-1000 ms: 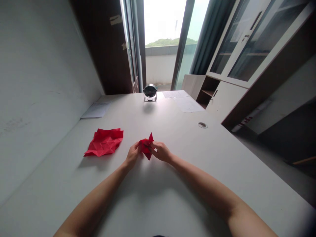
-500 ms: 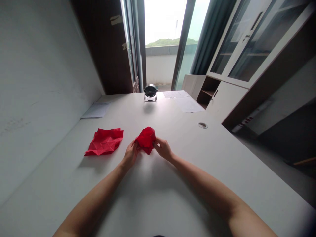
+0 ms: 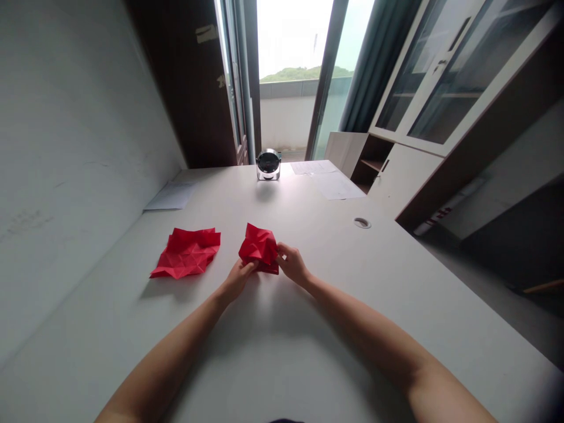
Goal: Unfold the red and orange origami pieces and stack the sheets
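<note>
Between my two hands is a partly folded sheet of red paper (image 3: 259, 244), its creased face tilted up and its lower edge doubled over. The thumb of my left hand (image 3: 238, 277) presses on its lower left edge, with the fingers behind or under the paper. At the right edge, my right hand (image 3: 291, 262) pinches the sheet between thumb and fingers. A second red sheet (image 3: 187, 254), opened out and covered in crease lines, lies on the table to the left, apart from both hands.
The white table (image 3: 308, 346) meets a wall on its left. A round black device on a clear stand (image 3: 268, 164) stands at the far edge. White papers (image 3: 337, 185) lie back right, another sheet (image 3: 171, 196) back left. A round cable hole (image 3: 362, 222) is at the right.
The held red paper has turned, so its creased face and folded lower edge now show. My left thumb has come over onto its front. My right hand has hardly moved.
</note>
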`<control>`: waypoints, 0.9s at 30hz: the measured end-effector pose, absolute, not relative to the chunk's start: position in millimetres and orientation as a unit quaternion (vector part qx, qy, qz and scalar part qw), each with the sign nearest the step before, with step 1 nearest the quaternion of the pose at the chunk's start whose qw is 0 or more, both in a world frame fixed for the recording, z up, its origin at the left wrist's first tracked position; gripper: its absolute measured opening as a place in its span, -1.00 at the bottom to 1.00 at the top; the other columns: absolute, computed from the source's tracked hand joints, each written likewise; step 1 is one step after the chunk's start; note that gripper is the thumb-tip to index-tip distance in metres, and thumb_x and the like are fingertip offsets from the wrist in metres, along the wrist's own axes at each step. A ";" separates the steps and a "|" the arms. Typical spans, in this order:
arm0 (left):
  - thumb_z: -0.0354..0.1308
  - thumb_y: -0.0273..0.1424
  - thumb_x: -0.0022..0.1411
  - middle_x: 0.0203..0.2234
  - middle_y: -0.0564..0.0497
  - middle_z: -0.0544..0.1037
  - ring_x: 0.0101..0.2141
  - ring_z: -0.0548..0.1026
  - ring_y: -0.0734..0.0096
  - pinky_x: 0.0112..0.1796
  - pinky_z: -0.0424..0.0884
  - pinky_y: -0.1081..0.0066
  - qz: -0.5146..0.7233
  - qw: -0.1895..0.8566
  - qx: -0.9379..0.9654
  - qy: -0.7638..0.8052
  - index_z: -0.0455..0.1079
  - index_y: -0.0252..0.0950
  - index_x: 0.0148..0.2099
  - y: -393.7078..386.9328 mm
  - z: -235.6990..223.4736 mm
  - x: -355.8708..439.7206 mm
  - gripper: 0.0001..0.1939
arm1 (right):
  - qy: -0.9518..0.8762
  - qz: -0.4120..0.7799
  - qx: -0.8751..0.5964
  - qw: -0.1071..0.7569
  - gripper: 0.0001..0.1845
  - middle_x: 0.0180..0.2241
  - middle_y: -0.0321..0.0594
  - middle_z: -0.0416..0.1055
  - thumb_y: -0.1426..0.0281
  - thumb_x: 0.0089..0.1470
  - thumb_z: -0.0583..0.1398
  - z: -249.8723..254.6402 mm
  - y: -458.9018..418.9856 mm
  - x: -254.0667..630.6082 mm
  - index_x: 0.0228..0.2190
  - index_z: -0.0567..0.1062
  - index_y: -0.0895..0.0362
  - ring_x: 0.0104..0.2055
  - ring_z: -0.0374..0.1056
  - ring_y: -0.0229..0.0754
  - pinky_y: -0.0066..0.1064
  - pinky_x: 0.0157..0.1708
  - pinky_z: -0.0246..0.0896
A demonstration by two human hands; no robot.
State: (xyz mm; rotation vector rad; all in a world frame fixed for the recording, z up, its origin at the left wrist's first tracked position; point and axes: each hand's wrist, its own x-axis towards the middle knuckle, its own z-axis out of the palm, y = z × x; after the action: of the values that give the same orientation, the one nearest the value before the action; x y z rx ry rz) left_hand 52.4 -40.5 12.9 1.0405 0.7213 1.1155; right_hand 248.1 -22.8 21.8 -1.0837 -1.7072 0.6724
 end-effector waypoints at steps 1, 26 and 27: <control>0.29 -0.26 0.16 -0.14 -0.15 0.60 -0.09 0.52 0.14 0.00 0.36 0.21 0.481 0.661 0.476 0.325 0.48 -0.38 -0.04 -41.1 12.5 51.9 -0.63 | -0.703 0.274 -0.444 0.483 -0.91 -0.57 -0.38 0.28 0.45 0.03 0.10 22.4 -23.7 247.9 -0.50 0.34 0.14 -0.52 0.15 -0.34 -0.52 -0.50 0.06; 0.25 -0.03 0.14 -0.30 -0.21 0.63 -0.36 0.59 0.24 -0.24 0.48 0.24 0.527 0.617 0.416 0.411 0.48 -0.44 -0.16 -36.7 7.2 52.8 -0.49 | -0.829 0.067 -0.337 0.442 -0.92 -0.33 -0.20 0.38 0.34 0.19 0.17 34.0 -36.3 248.9 -0.29 0.42 0.09 -0.34 0.29 -0.21 -0.35 -0.25 0.25; 0.25 -0.03 0.14 -0.32 -0.20 0.63 -0.37 0.59 0.25 -0.25 0.48 0.25 0.529 0.612 0.417 0.414 0.48 -0.43 -0.17 -36.7 7.5 52.6 -0.50 | -0.839 0.051 -0.329 0.429 -0.91 -0.32 -0.18 0.38 0.34 0.19 0.18 35.1 -36.4 248.5 -0.28 0.43 0.09 -0.32 0.29 -0.19 -0.33 -0.24 0.25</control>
State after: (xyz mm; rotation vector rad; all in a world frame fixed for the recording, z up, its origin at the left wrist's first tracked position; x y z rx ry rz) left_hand 52.6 -36.7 7.5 0.9620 0.9561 1.2209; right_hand 248.5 -36.4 35.1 -0.8207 -2.0951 0.1284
